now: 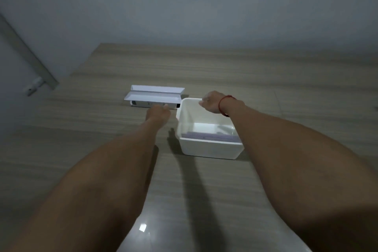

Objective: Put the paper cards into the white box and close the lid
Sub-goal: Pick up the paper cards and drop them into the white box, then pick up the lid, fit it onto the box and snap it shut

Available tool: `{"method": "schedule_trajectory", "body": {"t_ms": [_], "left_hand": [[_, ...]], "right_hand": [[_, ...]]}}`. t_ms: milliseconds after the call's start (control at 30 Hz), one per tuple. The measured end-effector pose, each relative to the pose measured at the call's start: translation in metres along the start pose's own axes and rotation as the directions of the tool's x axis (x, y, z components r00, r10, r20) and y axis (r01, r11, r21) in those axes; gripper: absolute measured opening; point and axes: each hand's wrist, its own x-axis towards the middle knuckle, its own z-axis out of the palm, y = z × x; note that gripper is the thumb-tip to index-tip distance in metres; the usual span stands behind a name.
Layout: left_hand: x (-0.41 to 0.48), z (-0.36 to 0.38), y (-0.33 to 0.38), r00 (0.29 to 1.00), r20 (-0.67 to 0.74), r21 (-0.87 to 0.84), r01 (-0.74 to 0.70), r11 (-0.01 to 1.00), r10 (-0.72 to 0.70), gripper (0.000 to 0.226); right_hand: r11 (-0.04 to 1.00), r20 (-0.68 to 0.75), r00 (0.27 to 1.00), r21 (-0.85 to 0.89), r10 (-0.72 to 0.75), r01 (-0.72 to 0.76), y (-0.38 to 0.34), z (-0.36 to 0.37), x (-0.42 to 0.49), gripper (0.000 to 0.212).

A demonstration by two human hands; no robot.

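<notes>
An open white box (210, 150) stands on the wooden table, right of centre. A stack of pale purple paper cards (210, 136) lies flat on its bottom. My right hand (212, 102), with a red string on the wrist, rests over the box's far rim, fingers curled on it. A flat white lid (153, 96) lies behind and to the left of the box, underside up. My left hand (158, 112) reaches its front edge, and the fingers close on that edge.
The wood-grain table (92, 149) runs back to a grey wall. At the far left, a grey slanted bar with a small white fitting (33, 86) meets the table edge. A glossy white patch (143, 227) reflects light at the near edge.
</notes>
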Motion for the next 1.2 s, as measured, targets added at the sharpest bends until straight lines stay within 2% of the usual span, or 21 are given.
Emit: {"method": "schedule_trajectory", "body": {"t_ms": [67, 167, 300, 467, 600, 767, 900, 967, 1033, 1100, 1200], "left_hand": [[0.001, -0.020, -0.015, 0.999, -0.035, 0.008, 0.032, 0.999, -0.032, 0.054], [-0.004, -0.051, -0.047, 0.982, -0.108, -0.069, 0.148, 0.987, -0.155, 0.056], [-0.018, -0.080, -0.106, 0.923, -0.183, -0.157, 0.313, 0.937, -0.340, 0.055], [-0.051, -0.090, -0.176, 0.801, -0.216, -0.244, 0.510, 0.825, -0.559, 0.054], [-0.073, -0.087, -0.214, 0.691, -0.203, -0.294, 0.633, 0.716, -0.694, 0.052], [-0.086, -0.061, -0.247, 0.516, -0.200, -0.392, 0.736, 0.551, -0.833, 0.054], [-0.089, -0.045, -0.261, 0.423, -0.049, -0.574, 0.729, 0.372, -0.905, 0.071], [-0.084, -0.039, -0.268, 0.438, 0.035, -0.635, 0.704, 0.318, -0.898, 0.075], [-0.078, -0.036, -0.268, 0.523, 0.111, -0.661, 0.674, 0.330, -0.845, 0.068], [-0.077, -0.042, -0.263, 0.584, 0.108, -0.679, 0.634, 0.369, -0.804, 0.062], [-0.073, -0.064, -0.255, 0.617, 0.038, -0.661, 0.605, 0.443, -0.786, 0.069]], "right_hand": [[0.998, -0.022, 0.998, 0.009, -0.061, 0.061, -0.023, 0.004, 0.000, 0.045], [0.988, -0.032, 0.988, -0.011, -0.152, 0.151, -0.064, 0.014, -0.002, 0.047], [0.972, -0.016, 0.972, -0.007, -0.235, 0.234, -0.117, 0.044, 0.000, 0.047], [0.958, 0.165, 0.947, -0.039, -0.275, 0.285, -0.163, 0.102, 0.016, 0.050], [0.954, 0.182, 0.945, -0.079, -0.273, 0.290, -0.177, 0.146, 0.033, 0.048], [0.961, 0.172, 0.958, -0.121, -0.227, 0.250, -0.175, 0.181, 0.052, 0.062], [0.990, 0.262, 0.957, -0.025, -0.128, 0.139, -0.167, 0.203, 0.062, 0.078], [0.996, 0.285, 0.954, 0.021, -0.093, 0.091, -0.164, 0.216, 0.060, 0.073], [0.997, 0.272, 0.959, 0.016, -0.080, 0.079, -0.163, 0.224, 0.053, 0.063], [0.998, 0.251, 0.966, 0.015, -0.058, 0.056, -0.166, 0.224, 0.048, 0.055], [0.993, 0.210, 0.978, 0.115, -0.017, -0.007, -0.174, 0.204, 0.047, 0.051]]}}
